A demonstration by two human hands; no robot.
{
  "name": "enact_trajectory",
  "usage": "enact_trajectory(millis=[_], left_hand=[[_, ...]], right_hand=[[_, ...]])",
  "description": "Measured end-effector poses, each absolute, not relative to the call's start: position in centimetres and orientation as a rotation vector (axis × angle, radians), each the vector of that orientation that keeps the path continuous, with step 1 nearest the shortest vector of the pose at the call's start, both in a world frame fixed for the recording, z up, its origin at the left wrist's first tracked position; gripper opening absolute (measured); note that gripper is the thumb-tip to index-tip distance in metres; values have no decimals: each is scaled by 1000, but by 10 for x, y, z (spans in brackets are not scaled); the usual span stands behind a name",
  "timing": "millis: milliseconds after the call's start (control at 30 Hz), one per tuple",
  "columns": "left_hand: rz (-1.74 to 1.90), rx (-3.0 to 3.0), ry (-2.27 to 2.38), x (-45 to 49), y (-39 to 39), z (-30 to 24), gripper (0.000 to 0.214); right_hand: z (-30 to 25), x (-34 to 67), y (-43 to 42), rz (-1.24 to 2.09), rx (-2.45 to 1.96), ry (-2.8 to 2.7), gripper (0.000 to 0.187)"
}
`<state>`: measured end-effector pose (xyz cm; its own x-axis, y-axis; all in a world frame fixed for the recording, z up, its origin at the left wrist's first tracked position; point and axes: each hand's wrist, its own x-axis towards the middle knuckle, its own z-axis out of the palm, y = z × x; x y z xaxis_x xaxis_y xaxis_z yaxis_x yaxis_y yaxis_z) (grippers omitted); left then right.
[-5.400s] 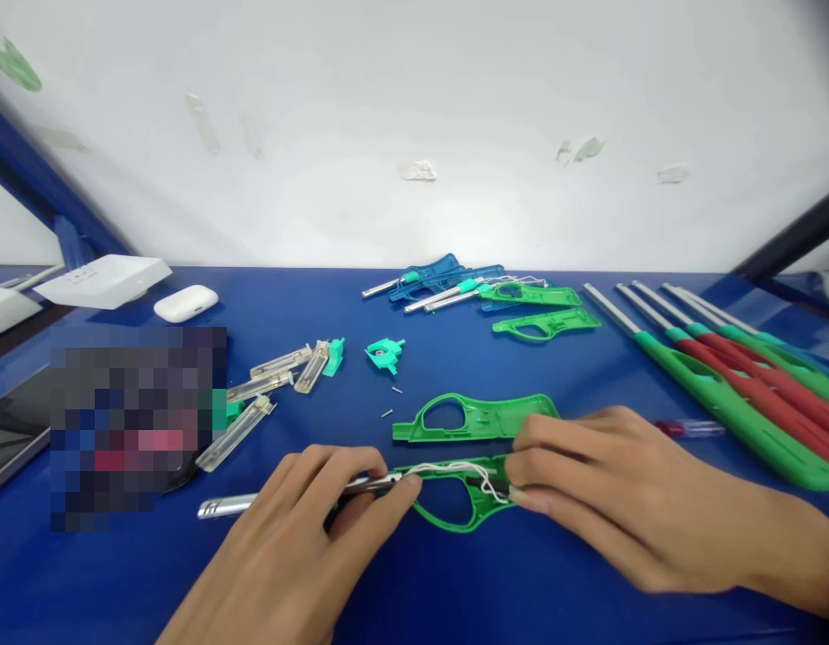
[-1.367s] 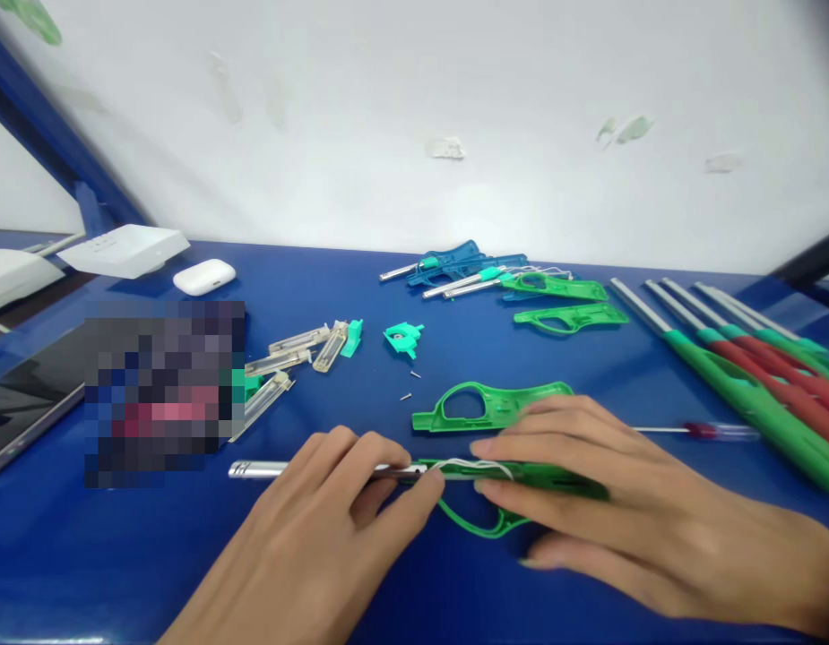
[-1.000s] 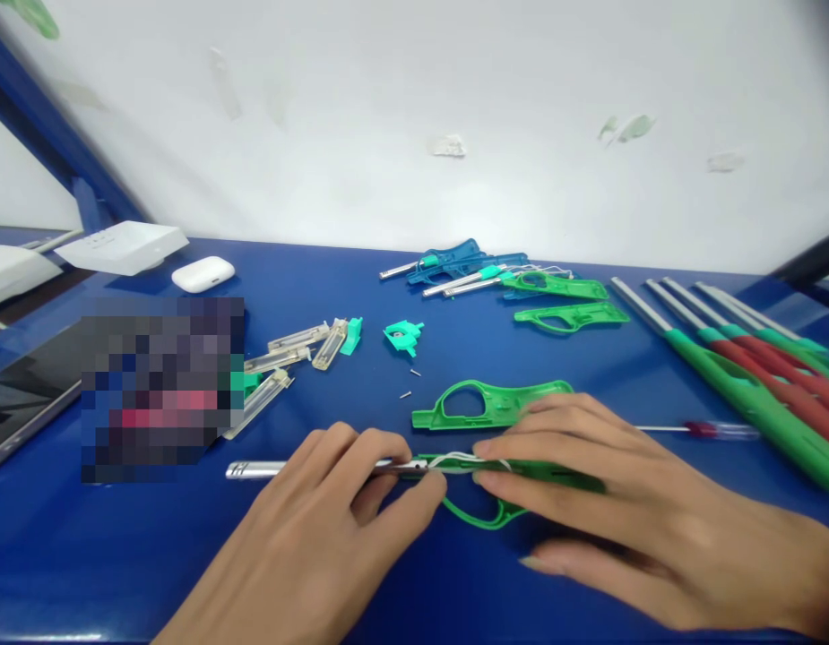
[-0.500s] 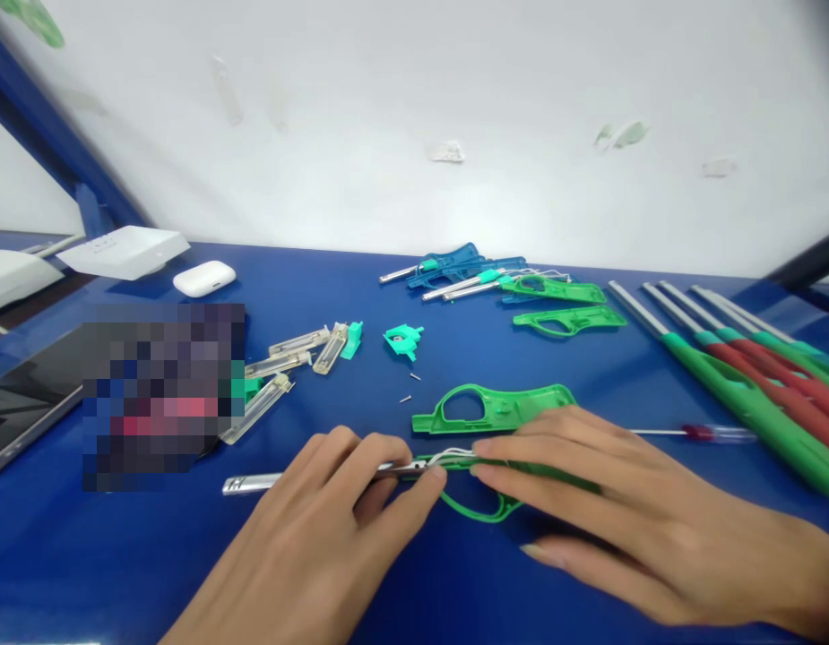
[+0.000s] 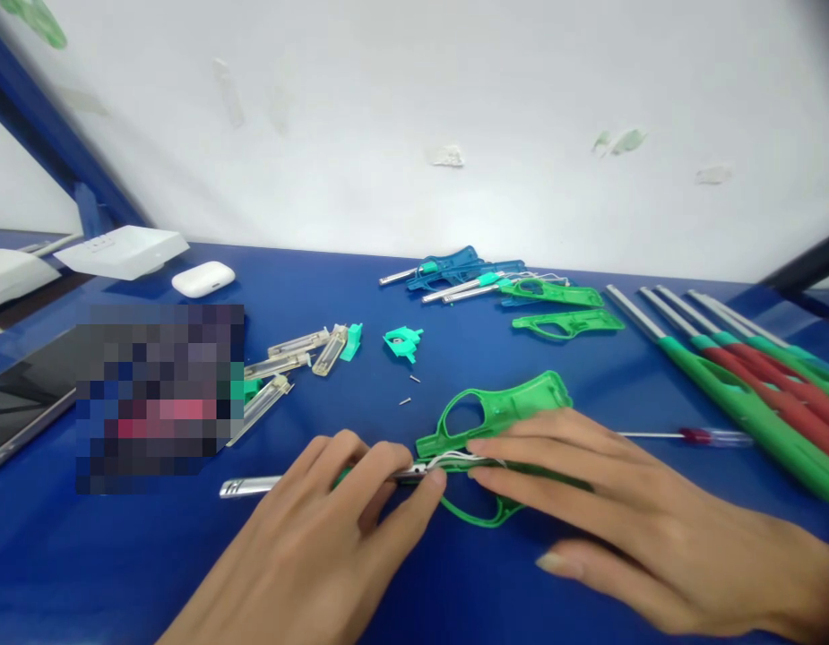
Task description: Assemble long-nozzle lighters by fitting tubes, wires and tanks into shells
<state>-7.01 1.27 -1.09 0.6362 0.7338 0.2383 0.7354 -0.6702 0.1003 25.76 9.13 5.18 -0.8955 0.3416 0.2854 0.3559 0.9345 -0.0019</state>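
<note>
My left hand [image 5: 333,528] is closed on the metal lighter tube [image 5: 249,486], its thumb and index fingertip near the end where white wires [image 5: 449,456] run out. The tube lies in line with a green lighter handle half [image 5: 474,517], whose trigger loop shows between my hands. My right hand [image 5: 629,515] stretches its fingers over this half, fingertips touching the wires, thumb apart. Most of the half's grip is hidden under that hand. Just behind lies a second green handle half [image 5: 518,403], tilted, touching or very near my right fingers.
Clear fuel tanks [image 5: 270,405], a teal plastic part [image 5: 403,342] and two small screws [image 5: 405,400] lie beyond my hands. Blue and green lighter halves [image 5: 562,322] are farther back. A screwdriver [image 5: 713,436] and several whole lighters [image 5: 743,412] lie right. A white case [image 5: 203,279] sits left.
The second green handle half has turned, its grip end swinging up and away from me. My right thumb has shifted slightly right; my left hand has barely moved.
</note>
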Motion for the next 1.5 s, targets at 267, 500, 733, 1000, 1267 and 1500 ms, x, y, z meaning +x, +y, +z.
enact_trajectory(millis=[267, 500, 733, 1000, 1267, 1500], left_hand=[[-375, -2821, -1246, -70, 10, -14, 86], [-499, -2794, -1309, -68, 13, -11, 74], [-635, -2794, -1308, -57, 24, 0, 61], [-500, -2854, -1286, -66, 15, -4, 71], [-664, -2810, -1302, -57, 23, 7, 58], [-588, -2839, -1280, -62, 20, 5, 64]], right_hand=[[49, 262, 90, -93, -489, -2810, 48], [49, 255, 91, -156, -465, -2749, 45], [45, 254, 83, -59, -558, -2752, 46], [49, 253, 82, 115, -578, -2716, 38], [48, 262, 87, 291, -723, -2794, 43], [49, 255, 84, 43, -616, -2769, 43]])
